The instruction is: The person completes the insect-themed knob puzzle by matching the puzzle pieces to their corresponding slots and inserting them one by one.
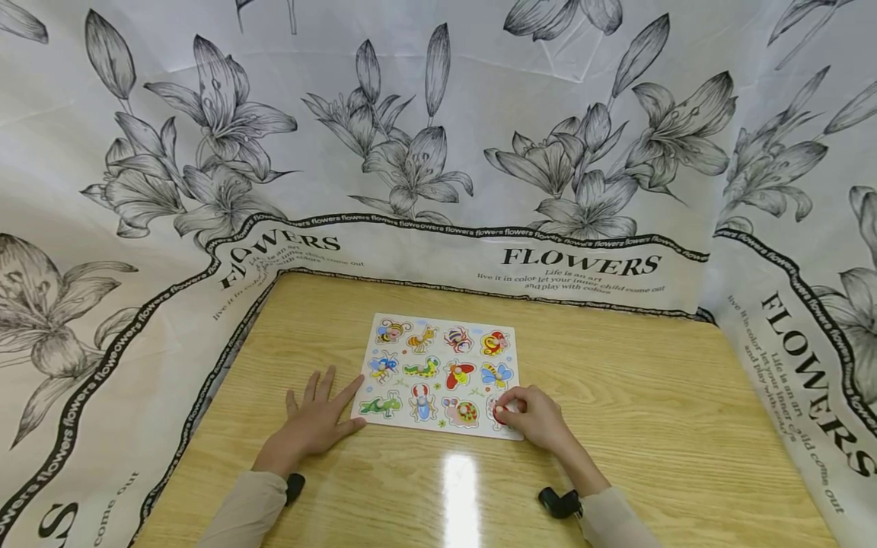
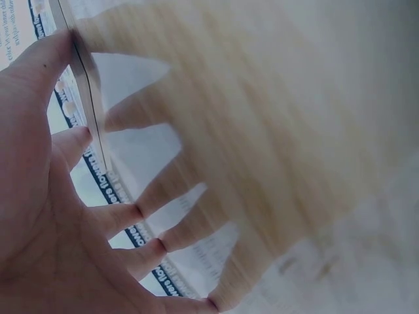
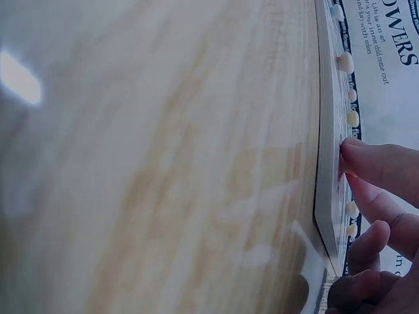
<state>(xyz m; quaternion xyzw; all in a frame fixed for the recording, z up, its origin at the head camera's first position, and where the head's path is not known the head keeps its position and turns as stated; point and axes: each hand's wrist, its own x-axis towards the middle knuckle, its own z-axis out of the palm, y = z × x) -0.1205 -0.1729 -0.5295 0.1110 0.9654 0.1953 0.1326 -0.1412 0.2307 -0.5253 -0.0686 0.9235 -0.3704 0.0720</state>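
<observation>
A white wooden peg puzzle board [image 1: 438, 323] lies flat on the table, filled with colourful insect pieces that carry small knobs. At its lower right corner my right hand [image 1: 537, 417] pinches a red puzzle piece [image 1: 502, 415] between thumb and index finger, and the fingers partly cover it. In the right wrist view those fingertips [image 3: 353, 147] are close over the board's face, among pale knobs [image 3: 346, 63]. My left hand [image 1: 317, 417] rests on the table with fingers spread, its thumb and index fingertip at the board's left edge. The left wrist view shows the thumb [image 2: 46, 62] against that edge.
The wood-grain table [image 1: 651, 411] extends on all sides of the board and carries a bright light reflection in front. A white cloth [image 1: 411, 251] with flower drawings and lettering hangs behind and along both sides. Black straps with small devices [image 1: 559, 502] sit on the wrists.
</observation>
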